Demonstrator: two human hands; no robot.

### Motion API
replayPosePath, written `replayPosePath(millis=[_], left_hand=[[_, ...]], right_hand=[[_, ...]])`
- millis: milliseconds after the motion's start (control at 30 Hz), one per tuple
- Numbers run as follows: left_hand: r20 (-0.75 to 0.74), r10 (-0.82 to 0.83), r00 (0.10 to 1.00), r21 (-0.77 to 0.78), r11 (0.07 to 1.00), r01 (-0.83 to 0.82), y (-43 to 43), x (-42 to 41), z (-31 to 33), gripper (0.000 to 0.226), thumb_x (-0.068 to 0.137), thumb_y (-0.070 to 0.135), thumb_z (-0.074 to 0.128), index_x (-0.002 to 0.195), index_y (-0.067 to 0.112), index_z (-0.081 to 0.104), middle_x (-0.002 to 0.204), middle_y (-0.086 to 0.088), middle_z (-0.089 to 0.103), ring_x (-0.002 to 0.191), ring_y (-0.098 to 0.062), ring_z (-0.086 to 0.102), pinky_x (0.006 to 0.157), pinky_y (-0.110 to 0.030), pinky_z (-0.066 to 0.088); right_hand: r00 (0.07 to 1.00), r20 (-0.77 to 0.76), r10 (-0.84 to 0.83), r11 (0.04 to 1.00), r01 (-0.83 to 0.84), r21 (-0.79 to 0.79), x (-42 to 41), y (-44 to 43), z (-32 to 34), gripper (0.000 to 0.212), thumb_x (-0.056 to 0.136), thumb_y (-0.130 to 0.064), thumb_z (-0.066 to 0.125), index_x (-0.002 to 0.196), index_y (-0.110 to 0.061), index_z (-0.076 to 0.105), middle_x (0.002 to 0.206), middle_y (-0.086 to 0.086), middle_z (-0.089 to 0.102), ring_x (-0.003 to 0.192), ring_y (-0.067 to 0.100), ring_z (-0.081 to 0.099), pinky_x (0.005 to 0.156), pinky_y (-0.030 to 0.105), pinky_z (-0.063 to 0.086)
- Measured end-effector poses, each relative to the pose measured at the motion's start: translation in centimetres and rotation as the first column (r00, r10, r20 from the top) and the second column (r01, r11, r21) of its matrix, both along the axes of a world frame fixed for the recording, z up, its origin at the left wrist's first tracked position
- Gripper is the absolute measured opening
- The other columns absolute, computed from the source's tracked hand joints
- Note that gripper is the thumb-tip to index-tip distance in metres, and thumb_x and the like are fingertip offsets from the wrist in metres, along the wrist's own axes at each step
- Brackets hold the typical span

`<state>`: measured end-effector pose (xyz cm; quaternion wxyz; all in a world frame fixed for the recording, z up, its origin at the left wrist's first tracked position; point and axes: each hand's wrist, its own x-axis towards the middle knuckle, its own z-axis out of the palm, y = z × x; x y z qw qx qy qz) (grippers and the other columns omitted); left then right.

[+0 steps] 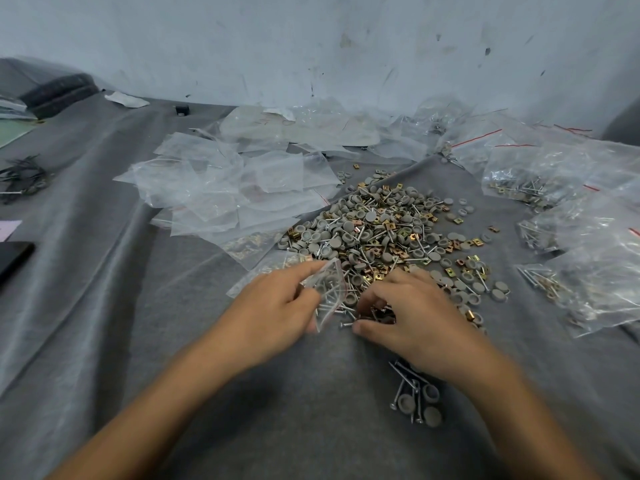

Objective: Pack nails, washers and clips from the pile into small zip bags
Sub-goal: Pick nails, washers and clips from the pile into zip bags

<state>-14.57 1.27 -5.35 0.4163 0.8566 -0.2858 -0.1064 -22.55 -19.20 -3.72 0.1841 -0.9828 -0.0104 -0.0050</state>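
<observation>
A pile (388,233) of grey round washers, brass-coloured clips and silver nails lies on a grey cloth (173,341). My left hand (273,306) grips a small clear zip bag (329,292) with a red strip, holding nails and a grey washer. My right hand (412,317) rests at the pile's near edge, its fingers curled round several small dark and brass pieces right beside the bag's mouth. A small group of nails and washers (415,396) lies apart under my right wrist.
Empty clear zip bags (235,188) lie spread at the left of the pile. Filled bags (588,244) are heaped along the right. A black phone (14,258) and dark cable ties (24,178) sit at the far left. A marked wall (311,46) stands behind.
</observation>
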Motion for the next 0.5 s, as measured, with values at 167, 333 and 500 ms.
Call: replayPosePath(millis=[167, 333, 500], left_hand=[[-0.004, -0.011, 1.000, 0.007, 1.000, 0.011, 0.0, 0.0, 0.0, 0.052, 0.086, 0.038, 0.037, 0.132, 0.059, 0.047, 0.069, 0.016, 0.073, 0.062, -0.002, 0.065, 0.076, -0.037, 0.056], [0.008, -0.018, 1.000, 0.018, 1.000, 0.018, 0.0, -0.1, 0.3, 0.045, 0.086, 0.037, 0.037, 0.115, 0.071, 0.044, 0.069, 0.015, 0.073, 0.062, -0.005, 0.065, 0.075, -0.040, 0.057], [0.006, -0.010, 1.000, 0.025, 1.000, 0.010, 0.1, -0.1, 0.3, 0.057, 0.087, 0.037, 0.037, 0.143, 0.043, 0.047, 0.069, 0.016, 0.073, 0.063, -0.004, 0.065, 0.077, -0.038, 0.056]], right_hand=[[0.999, 0.045, 0.018, 0.995, -0.013, -0.103, 0.1, 1.2, -0.3, 0.033, 0.093, -0.059, 0.058, 0.116, -0.037, 0.065, 0.105, -0.017, 0.051, 0.103, 0.010, 0.036, 0.087, 0.033, 0.031], [0.997, 0.077, 0.018, 0.991, -0.007, -0.135, 0.3, 1.4, -0.5, 0.025, 0.097, -0.052, 0.057, 0.113, -0.037, 0.068, 0.106, -0.015, 0.055, 0.105, 0.012, 0.041, 0.091, 0.034, 0.034], [0.994, 0.107, -0.007, 0.989, 0.023, -0.147, 0.3, 1.0, -0.7, 0.021, 0.100, -0.043, 0.053, 0.107, -0.034, 0.070, 0.098, -0.014, 0.054, 0.098, 0.011, 0.041, 0.087, 0.033, 0.037]])
